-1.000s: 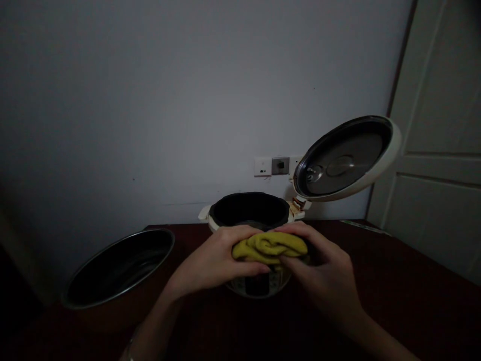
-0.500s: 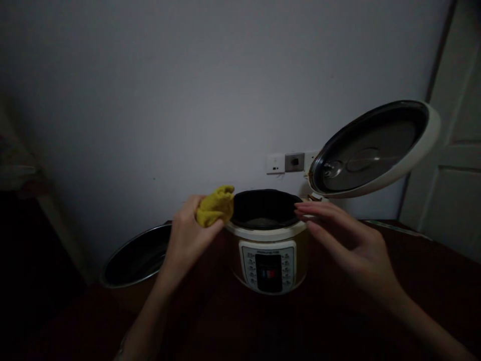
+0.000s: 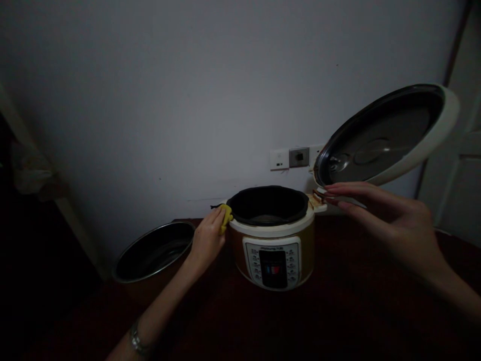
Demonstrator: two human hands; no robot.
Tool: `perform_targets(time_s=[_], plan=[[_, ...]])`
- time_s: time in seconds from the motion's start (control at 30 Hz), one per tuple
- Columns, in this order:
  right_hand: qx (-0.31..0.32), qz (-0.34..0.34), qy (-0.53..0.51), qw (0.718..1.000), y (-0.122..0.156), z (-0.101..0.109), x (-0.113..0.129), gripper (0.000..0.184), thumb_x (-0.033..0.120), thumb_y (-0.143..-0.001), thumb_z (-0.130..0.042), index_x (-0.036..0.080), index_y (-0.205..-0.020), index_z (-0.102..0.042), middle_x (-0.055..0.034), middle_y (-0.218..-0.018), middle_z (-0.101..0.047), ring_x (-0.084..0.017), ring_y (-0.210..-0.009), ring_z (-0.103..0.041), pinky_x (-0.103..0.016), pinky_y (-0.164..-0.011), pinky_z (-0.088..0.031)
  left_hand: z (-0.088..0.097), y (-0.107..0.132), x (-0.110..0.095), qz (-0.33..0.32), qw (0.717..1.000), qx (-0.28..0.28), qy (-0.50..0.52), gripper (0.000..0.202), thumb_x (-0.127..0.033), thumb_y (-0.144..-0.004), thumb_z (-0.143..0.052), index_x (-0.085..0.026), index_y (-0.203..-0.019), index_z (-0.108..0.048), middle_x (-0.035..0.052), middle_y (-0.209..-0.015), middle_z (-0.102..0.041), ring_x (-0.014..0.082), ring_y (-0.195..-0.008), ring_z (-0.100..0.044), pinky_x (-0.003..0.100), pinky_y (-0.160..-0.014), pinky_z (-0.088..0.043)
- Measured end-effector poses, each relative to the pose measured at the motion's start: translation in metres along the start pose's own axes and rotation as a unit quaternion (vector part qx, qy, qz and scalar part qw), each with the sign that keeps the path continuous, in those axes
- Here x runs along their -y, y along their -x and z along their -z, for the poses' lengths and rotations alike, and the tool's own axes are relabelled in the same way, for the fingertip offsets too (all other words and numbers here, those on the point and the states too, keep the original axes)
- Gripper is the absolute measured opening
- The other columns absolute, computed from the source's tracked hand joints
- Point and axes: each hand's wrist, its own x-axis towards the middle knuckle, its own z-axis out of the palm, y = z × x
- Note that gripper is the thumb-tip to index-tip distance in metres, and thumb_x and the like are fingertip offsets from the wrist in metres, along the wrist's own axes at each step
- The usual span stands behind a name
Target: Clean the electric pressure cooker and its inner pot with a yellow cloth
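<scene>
A rice cooker point(image 3: 270, 231) with a white rim and a button panel stands on the dark table, its round lid point(image 3: 391, 135) raised on the right side. My left hand point(image 3: 208, 235) is closed on a yellow cloth point(image 3: 226, 219), which lies against the cooker's left rim. At the lid hinge point(image 3: 317, 200), my right hand point(image 3: 391, 223) has its fingers stretched out with the thumb apart; whether the fingertips touch the hinge is hard to tell. The cooker's dark inside shows nothing I can make out.
Left of the cooker rests a metal-rimmed inner pot point(image 3: 126, 277), tilted and partly behind my left forearm. Wall sockets point(image 3: 280, 160) are on the pale wall point(image 3: 188, 100) behind. A door point(image 3: 464, 185) stands at the right, and a whitish bundle point(image 3: 30, 173) at the far left.
My left hand has brought the yellow cloth down onto the cooker's left rim. My right hand has moved right to the lid hinge. The view has shifted slightly.
</scene>
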Motion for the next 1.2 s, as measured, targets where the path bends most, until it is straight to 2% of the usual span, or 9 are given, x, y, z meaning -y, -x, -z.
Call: perform_targets(time_s=[0.1, 0.23, 0.37, 0.5, 0.6, 0.77, 0.9, 1.0, 1.2], plan=[[0.000, -0.004, 0.008, 1.000, 0.000, -0.001, -0.002, 0.017, 0.030, -0.080, -0.060, 0.021, -0.089, -0.071, -0.0035, -0.094, -0.072, -0.018, -0.092, -0.066, -0.031, -0.083, -0.054, -0.002, 0.001, -0.005, 0.000, 1.000, 0.004, -0.011, 0.052, 0.000, -0.071, -0.052, -0.015, -0.119, -0.059, 0.0126, -0.125, -0.062, 0.0246, -0.115, -0.058, 0.039, -0.100, -0.048], [0.005, 0.001, 0.006, 1.000, 0.001, -0.003, -0.002, 0.017, 0.031, -0.079, -0.060, 0.021, -0.088, -0.071, -0.0048, -0.093, -0.072, -0.021, -0.090, -0.066, -0.035, -0.078, -0.055, 0.007, -0.001, -0.016, 0.002, 0.999, 0.014, -0.041, 0.048, 0.003, -0.067, -0.050, -0.012, -0.111, -0.064, 0.0129, -0.117, -0.066, 0.0247, -0.108, -0.062, 0.038, -0.096, -0.050], [0.012, 0.003, 0.004, 1.000, 0.001, -0.004, -0.003, 0.016, 0.030, -0.080, -0.060, 0.022, -0.088, -0.071, -0.0052, -0.094, -0.072, -0.025, -0.089, -0.066, -0.039, -0.075, -0.056, 0.016, 0.000, -0.035, -0.002, 0.996, 0.011, -0.088, 0.044, 0.002, -0.066, -0.052, -0.010, -0.106, -0.065, 0.0138, -0.113, -0.068, 0.0258, -0.104, -0.064, 0.038, -0.093, -0.052], [0.010, 0.003, 0.003, 1.000, 0.000, -0.004, -0.005, 0.015, 0.029, -0.080, -0.060, 0.023, -0.087, -0.072, -0.0046, -0.093, -0.072, -0.025, -0.086, -0.067, -0.040, -0.074, -0.057, 0.020, 0.003, -0.054, -0.020, 0.992, -0.013, -0.126, 0.039, -0.002, -0.067, -0.052, -0.006, -0.103, -0.066, 0.0160, -0.105, -0.070, 0.0263, -0.094, -0.066, 0.038, -0.085, -0.055], [0.011, 0.006, 0.008, 1.000, 0.000, -0.004, -0.005, 0.015, 0.029, -0.080, -0.060, 0.024, -0.087, -0.072, -0.0040, -0.092, -0.072, -0.025, -0.087, -0.067, -0.041, -0.075, -0.056, 0.022, 0.005, -0.066, -0.047, 0.985, -0.053, -0.156, 0.035, -0.004, -0.070, -0.049, -0.005, -0.101, -0.066, 0.0169, -0.100, -0.071, 0.0258, -0.088, -0.068, 0.037, -0.078, -0.057], [0.007, 0.010, 0.011, 1.000, 0.000, -0.006, -0.004, 0.014, 0.030, -0.080, -0.060, 0.024, -0.085, -0.072, -0.0039, -0.091, -0.072, -0.024, -0.086, -0.067, -0.040, -0.075, -0.056, 0.017, 0.015, -0.090, -0.123, 0.969, -0.134, -0.165, 0.037, -0.003, -0.070, -0.044, -0.002, -0.100, -0.067, 0.0192, -0.100, -0.071, 0.0266, -0.090, -0.068, 0.037, -0.078, -0.058], [0.009, 0.009, 0.012, 1.000, 0.000, -0.006, -0.002, 0.014, 0.030, -0.080, -0.060, 0.024, -0.085, -0.072, -0.0036, -0.091, -0.072, -0.024, -0.085, -0.068, -0.039, -0.074, -0.056, 0.009, 0.021, -0.117, -0.170, 0.959, -0.169, -0.152, 0.037, -0.001, -0.073, -0.042, 0.001, -0.099, -0.067, 0.0215, -0.101, -0.070, 0.0282, -0.094, -0.068, 0.039, -0.080, -0.058], [0.004, 0.012, 0.022, 1.000, 0.001, -0.003, -0.001, 0.015, 0.029, -0.080, -0.060, 0.025, -0.085, -0.072, -0.0031, -0.090, -0.073, -0.024, -0.087, -0.068, -0.039, -0.076, -0.056, 0.003, 0.020, -0.135, -0.180, 0.956, -0.175, -0.153, 0.035, -0.001, -0.076, -0.042, 0.002, -0.100, -0.066, 0.0220, -0.102, -0.070, 0.0278, -0.096, -0.068, 0.038, -0.082, -0.057], [-0.006, 0.013, 0.030, 0.999, 0.001, 0.005, 0.004, 0.014, 0.027, -0.080, -0.059, 0.024, -0.084, -0.072, -0.0023, -0.088, -0.073, -0.023, -0.085, -0.068, -0.037, -0.076, -0.055, -0.002, 0.005, -0.164, -0.158, 0.962, -0.161, -0.152, 0.032, -0.007, -0.077, -0.046, 0.002, -0.099, -0.068, 0.0211, -0.100, -0.071, 0.0274, -0.094, -0.068, 0.036, -0.081, -0.057]])
